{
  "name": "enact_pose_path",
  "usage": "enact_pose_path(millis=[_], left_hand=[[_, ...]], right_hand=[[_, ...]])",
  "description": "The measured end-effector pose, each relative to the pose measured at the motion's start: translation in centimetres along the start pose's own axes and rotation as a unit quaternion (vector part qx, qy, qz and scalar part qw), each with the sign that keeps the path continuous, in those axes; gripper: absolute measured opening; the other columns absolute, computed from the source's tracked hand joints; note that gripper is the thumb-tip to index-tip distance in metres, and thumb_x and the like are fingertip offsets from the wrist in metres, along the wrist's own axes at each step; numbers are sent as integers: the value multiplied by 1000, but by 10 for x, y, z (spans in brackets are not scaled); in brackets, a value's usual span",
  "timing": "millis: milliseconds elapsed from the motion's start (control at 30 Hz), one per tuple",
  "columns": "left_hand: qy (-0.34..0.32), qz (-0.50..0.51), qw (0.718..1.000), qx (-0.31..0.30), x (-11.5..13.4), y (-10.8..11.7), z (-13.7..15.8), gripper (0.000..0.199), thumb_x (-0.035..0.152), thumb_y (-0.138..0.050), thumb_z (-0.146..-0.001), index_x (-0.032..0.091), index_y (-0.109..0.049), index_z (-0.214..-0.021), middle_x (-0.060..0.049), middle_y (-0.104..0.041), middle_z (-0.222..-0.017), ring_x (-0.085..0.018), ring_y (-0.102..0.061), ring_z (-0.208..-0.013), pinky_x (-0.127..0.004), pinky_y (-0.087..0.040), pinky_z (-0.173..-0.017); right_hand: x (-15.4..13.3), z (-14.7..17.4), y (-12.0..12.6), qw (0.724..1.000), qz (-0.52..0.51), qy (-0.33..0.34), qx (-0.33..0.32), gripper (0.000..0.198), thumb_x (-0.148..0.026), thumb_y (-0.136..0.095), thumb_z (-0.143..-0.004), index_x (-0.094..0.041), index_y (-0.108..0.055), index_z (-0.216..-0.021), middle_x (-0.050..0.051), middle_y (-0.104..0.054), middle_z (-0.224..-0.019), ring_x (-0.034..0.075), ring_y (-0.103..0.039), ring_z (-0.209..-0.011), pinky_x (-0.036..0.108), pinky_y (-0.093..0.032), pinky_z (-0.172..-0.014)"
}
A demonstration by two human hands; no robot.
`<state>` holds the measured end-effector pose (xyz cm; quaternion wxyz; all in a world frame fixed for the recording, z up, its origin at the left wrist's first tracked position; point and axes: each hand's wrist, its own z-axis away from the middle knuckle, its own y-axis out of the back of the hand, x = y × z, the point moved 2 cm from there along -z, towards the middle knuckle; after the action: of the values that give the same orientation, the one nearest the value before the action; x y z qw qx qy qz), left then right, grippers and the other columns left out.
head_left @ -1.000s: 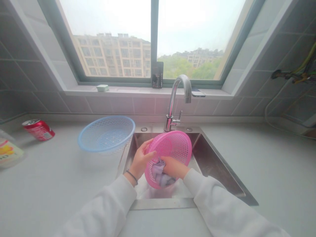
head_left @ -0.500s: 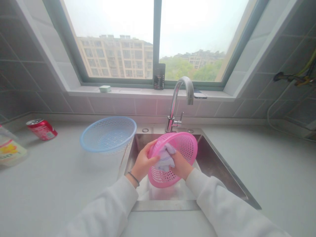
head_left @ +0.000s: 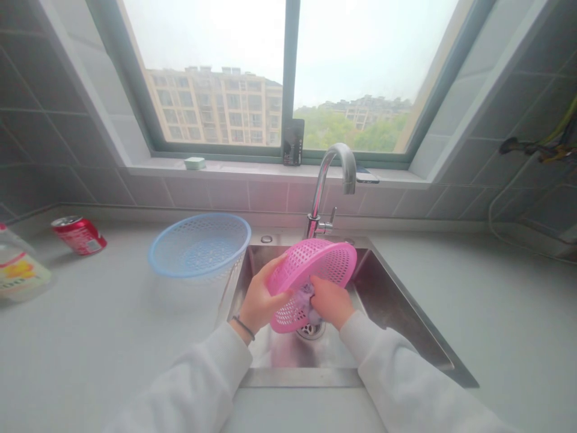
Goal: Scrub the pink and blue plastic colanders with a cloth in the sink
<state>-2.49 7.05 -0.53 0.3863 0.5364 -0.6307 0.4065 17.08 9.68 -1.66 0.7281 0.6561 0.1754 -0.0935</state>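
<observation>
Over the sink [head_left: 406, 322], my left hand [head_left: 262, 296] grips the left rim of a pink plastic basket [head_left: 295, 264] full of small holes. The basket is tilted, its opening facing me and down to the right. My right hand [head_left: 332, 300] is closed on a pale lilac cloth [head_left: 304, 296], pressed against the inside of the basket. Part of the cloth hangs below my fingers, and my fingertips are partly hidden by it. Below the basket the drain [head_left: 311, 329] shows.
Left of the sink stands a blue basket [head_left: 198, 249]. Farther left are a red can [head_left: 80, 235] and a bottle with a yellow label [head_left: 20, 270]. A chrome faucet [head_left: 345, 159] rises behind the sink. On the sill lie a phone [head_left: 366, 174] and a green bar [head_left: 195, 163].
The pink basket has tipped further, so more of its outer side and the drain show. My right hand has shifted slightly, and the cloth is more bunched and lower.
</observation>
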Motion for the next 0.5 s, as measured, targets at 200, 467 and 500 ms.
enact_pose_path(millis=[200, 467, 500], left_hand=[[17, 52, 998, 2, 1, -6, 2, 73, 40, -90, -68, 18, -68, -134, -15, -69, -138, -37, -63, -128, -48, -47, -113], [9, 24, 1000, -3, -5, -4, 2, 72, 41, -89, -68, 19, -67, -133, -14, -70, -135, -36, -62, -126, -48, -45, -114], [10, 29, 999, -12, -6, -4, 2, 73, 43, -88, -69, 19, -66, -135, -14, -69, -135, -36, -63, -125, -48, -45, -113]], right_hand=[[-10, 4, -3, 999, -13, 37, -21, 28, -9, -61, -77, -19, -69, -102, 18, -76, -104, 35, -71, -98, 44, -48, -85], [-34, 13, -6, 856, -494, 115, -96, 24, -38, -60, -87, -23, -69, -103, 3, -72, -84, 24, -70, -90, 37, -57, -80], [-34, 13, -2, 839, -525, 111, -88, 26, -43, -59, -88, -24, -68, -102, 3, -71, -83, 24, -70, -90, 37, -57, -80]])
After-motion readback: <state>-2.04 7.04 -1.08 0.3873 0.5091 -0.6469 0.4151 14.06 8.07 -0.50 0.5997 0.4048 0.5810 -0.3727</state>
